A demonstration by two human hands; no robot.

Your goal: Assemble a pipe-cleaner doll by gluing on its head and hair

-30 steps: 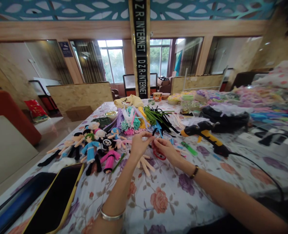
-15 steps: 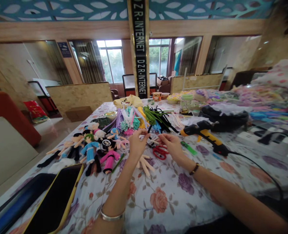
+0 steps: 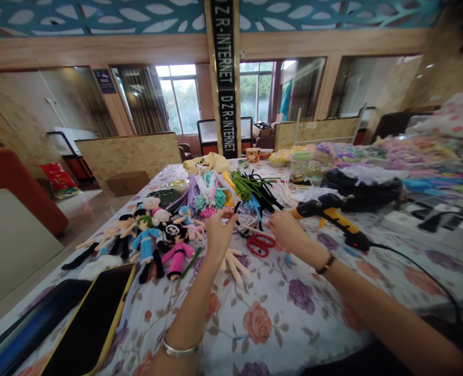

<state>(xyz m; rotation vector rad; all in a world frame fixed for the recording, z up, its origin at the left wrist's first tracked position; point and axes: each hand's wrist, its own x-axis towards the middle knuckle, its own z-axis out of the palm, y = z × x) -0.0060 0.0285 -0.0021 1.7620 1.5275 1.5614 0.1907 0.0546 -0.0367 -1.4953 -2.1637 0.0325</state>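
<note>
My left hand (image 3: 220, 232) is closed, thumb and forefinger pinching a short black pipe cleaner (image 3: 237, 210). To its right, my right hand (image 3: 292, 232) has its fingers drawn together on a light blue pipe cleaner (image 3: 288, 259), whose end pokes out below the palm; the fingertips are partly hidden. Red-handled scissors (image 3: 260, 244) lie on the cloth between the hands. Under my left wrist rest several skin-coloured pipe cleaner pieces (image 3: 236, 265). Several small pipe cleaner dolls, one in pink (image 3: 177, 256) and one in blue (image 3: 145, 244), lie left of my left hand.
A yellow-and-black glue gun (image 3: 333, 219) with its cord lies right of my right hand. Bundles of coloured pipe cleaners (image 3: 210, 193) stand behind the hands. A phone in a yellow case (image 3: 90, 318) sits front left. A black bag (image 3: 360, 190) is at the back right.
My right hand has moved right, away from my left hand, and the blue end now shows beneath it. The green strip beside it is now covered. My left hand has barely shifted.
</note>
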